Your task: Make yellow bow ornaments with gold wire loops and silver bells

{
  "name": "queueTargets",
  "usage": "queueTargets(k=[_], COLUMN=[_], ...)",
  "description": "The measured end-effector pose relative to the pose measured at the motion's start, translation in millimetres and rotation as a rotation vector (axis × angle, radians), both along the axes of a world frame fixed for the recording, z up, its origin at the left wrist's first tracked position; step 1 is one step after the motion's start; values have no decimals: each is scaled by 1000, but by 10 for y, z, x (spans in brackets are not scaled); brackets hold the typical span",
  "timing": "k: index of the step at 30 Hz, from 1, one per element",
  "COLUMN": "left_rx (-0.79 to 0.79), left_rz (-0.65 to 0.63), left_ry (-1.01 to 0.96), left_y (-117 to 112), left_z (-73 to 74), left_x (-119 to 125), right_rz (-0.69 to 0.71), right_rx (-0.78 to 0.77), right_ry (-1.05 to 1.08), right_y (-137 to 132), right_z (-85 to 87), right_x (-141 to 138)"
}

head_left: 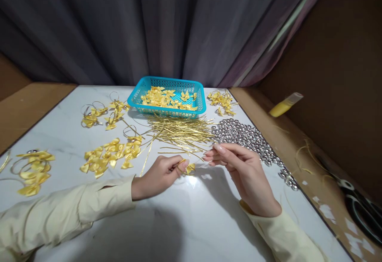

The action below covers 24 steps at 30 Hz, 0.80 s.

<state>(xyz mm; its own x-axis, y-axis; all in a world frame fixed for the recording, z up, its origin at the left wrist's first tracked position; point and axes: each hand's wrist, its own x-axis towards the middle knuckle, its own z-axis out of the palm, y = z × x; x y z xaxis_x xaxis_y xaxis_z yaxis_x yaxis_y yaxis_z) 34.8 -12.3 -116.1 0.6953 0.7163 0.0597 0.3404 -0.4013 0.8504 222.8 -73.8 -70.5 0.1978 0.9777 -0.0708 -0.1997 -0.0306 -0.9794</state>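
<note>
Holding: my left hand [158, 176] is curled almost closed, thumb and forefinger pinching a small yellow bow [190, 169] just above the table [191, 222], close in front of me. A thin gold strip [180, 161] seems caught in the same pinch.
Right hand: my right hand [238, 166] faces it, fingers long and loosely together, tips coming in toward the bow. I cannot tell whether they grip anything.
Why so: fingertip holds suit pieces this small, I judge, and both wrists sit low for steadiness.
Loose bows: the loose bows [110, 156] lie in a heap left of my left hand, within easy reach.
Gold strips: the gold strips [182, 132] are piled just beyond both hands.
Silver pieces: the silver pieces [247, 138] run along the table's right edge, too small to make out singly.
Basket: the blue basket [167, 82] behind the strips holds more bows. Each kind keeps its own heap, I judge to be easy to pick from.
Looped bows: the looped bows [98, 114] lie far left, and another cluster is cut off at the left edge.
Hard to see: the scissors [361, 206] are in shadow and run off the right edge, the yellow tube [285, 106] shows no label, and the curtain [179, 27] hides everything behind.
</note>
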Motion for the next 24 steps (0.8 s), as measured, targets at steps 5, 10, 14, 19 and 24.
queueTargets(k=[5, 10, 14, 19, 24], left_rx=[-2, 2, 27, 101, 167], left_rz=[6, 24, 45, 64, 49], left_ry=[-12, -21, -38, -26, -23], left_y=[-5, -8, -5, -8, -22], left_z=[8, 7, 12, 5, -11], left_x=[5, 0, 7, 7, -11], right_rz=[29, 67, 125, 120, -15], right_rx=[9, -75, -129, -94, 56], right_ry=[-92, -236, -311, -407, -649], right_y=[-4, 12, 31, 36, 40], right_z=[21, 34, 17, 2, -7], right_x=[2, 21, 30, 37, 61])
